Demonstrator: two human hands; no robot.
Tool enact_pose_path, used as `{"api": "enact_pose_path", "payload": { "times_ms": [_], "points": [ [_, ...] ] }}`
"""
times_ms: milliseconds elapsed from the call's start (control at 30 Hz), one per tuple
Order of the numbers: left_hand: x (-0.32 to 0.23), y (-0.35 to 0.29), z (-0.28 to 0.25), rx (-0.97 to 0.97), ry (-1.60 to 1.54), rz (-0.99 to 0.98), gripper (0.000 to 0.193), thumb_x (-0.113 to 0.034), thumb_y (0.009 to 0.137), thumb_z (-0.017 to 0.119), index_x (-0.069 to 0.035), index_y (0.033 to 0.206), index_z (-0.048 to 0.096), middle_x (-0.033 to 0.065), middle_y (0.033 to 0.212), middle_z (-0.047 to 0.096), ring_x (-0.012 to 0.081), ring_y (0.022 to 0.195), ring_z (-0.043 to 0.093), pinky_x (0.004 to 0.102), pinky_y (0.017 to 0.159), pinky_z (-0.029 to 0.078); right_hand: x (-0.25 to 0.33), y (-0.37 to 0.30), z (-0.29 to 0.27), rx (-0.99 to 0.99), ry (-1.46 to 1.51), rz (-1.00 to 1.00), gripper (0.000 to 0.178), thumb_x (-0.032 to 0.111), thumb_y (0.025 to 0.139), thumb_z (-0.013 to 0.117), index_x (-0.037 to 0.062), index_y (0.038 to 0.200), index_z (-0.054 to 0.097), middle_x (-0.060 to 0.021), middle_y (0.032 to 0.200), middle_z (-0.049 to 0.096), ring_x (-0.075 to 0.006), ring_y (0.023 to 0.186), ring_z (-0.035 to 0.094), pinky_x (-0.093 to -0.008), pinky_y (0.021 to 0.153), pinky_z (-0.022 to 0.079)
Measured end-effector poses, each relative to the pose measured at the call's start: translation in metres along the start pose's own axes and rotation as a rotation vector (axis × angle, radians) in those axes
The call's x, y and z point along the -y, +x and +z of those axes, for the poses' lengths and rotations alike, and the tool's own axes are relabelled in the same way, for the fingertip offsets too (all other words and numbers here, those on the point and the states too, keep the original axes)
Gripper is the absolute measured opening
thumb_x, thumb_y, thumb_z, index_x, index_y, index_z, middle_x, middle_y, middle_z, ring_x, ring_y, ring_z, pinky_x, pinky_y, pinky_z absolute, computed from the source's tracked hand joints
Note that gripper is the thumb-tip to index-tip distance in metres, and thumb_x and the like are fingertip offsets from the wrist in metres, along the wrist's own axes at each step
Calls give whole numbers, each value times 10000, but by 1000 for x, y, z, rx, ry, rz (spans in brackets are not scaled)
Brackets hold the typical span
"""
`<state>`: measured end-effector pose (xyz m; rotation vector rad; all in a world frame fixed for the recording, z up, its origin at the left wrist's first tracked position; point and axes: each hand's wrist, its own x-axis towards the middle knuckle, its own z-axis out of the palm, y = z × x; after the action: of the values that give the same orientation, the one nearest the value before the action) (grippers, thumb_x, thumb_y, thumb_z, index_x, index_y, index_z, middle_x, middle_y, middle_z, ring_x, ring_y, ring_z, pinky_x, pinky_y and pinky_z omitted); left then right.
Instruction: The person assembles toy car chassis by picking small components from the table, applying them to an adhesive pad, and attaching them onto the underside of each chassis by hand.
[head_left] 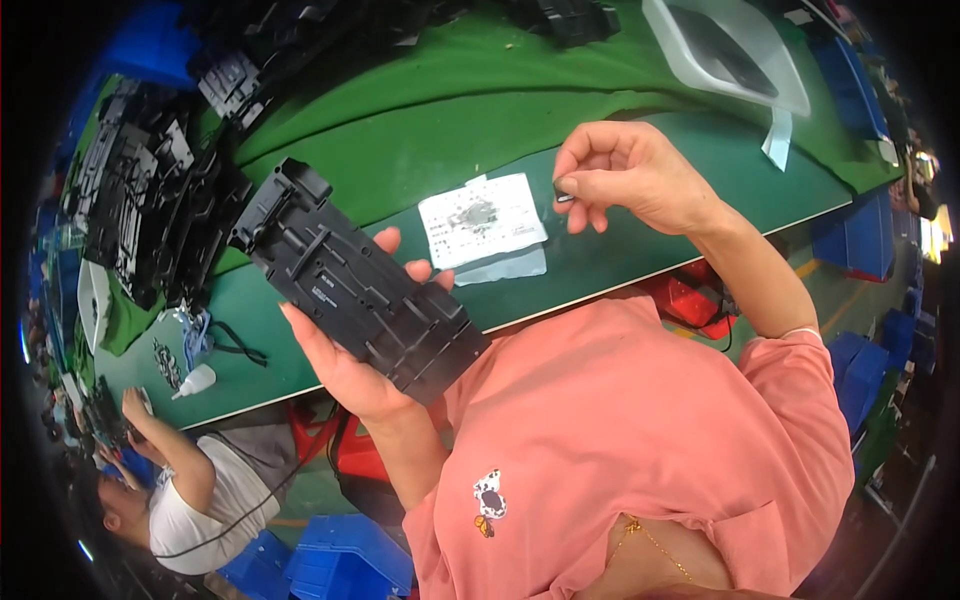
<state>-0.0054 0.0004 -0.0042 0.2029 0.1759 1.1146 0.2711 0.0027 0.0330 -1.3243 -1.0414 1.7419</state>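
Left grip: the left hand point(345, 365) cradles a long black moulded plastic panel point(355, 285) from beneath, palm under its near half, fingertips curling up over the far long edge; the hand is closed on the panel.
Right grip: the right hand point(625, 180) pinches a tiny dark part point(563, 197) between thumb and forefinger, the other fingers loosely curled; what the part is cannot be told at this size.
Where the panel is: held in the air above the near edge of the green workbench point(600, 265), tilted, ribbed face up, one end pointing away to the left.
How it should handle: judged by its thin ribbed walls, light and stiff, with small clips and tabs that could snap; the long edges look the safest hold, as the left hand has it.
Small part: likely easy to drop; a fingertip pinch suits it.
Nearby on the bench: a white printed sheet point(483, 220) between the two hands, a clear plastic tray point(735, 55) beyond the right hand, a heap of similar black panels point(150, 200) at the left.
Other person: a seated worker in a white shirt point(200, 510) at lower left.
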Motion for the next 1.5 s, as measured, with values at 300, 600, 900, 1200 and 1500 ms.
{"api": "enact_pose_path", "payload": {
  "times_ms": [300,600,900,1200,1500],
  "points": [
    [-4,-2,0,-105,57,47,611,-535,948,283,-126,1401,297,241,1328,414,372,1009,571,626,903,414,-5,6,17,-6,-290,-45,155,79,855,594,-11,975,634,-28,843,636,-90,739,573,-242,642,473],
    [-4,-4,2,-110,119,112,651,-556,941,275,-85,1391,307,240,1311,433,365,1009,569,587,904,432,-12,23,31,36,-1004,-612,169,27,852,556,-6,1014,593,-115,828,621,-265,726,604,-333,645,482],
    [-4,-7,-1,-185,94,148,719,-612,919,243,-60,1374,321,262,1270,456,405,1004,575,549,845,486,-7,38,41,47,-1139,-488,90,50,820,590,-6,887,614,-136,880,580,-317,791,581,-380,650,469],
    [-5,-9,0,-175,109,148,734,-607,923,226,-29,1366,324,257,1270,459,396,1007,575,532,856,486,-12,44,49,43,-1302,-493,157,113,834,544,-25,807,616,-161,808,553,-324,773,569,-429,697,470],
    [-4,-8,-4,-145,97,148,750,-618,917,233,-23,1364,327,255,1277,455,396,1021,569,534,869,480,-21,47,41,43,-1387,-786,95,70,818,564,-17,804,599,-126,804,535,-298,759,561,-379,671,482]
  ]
}}
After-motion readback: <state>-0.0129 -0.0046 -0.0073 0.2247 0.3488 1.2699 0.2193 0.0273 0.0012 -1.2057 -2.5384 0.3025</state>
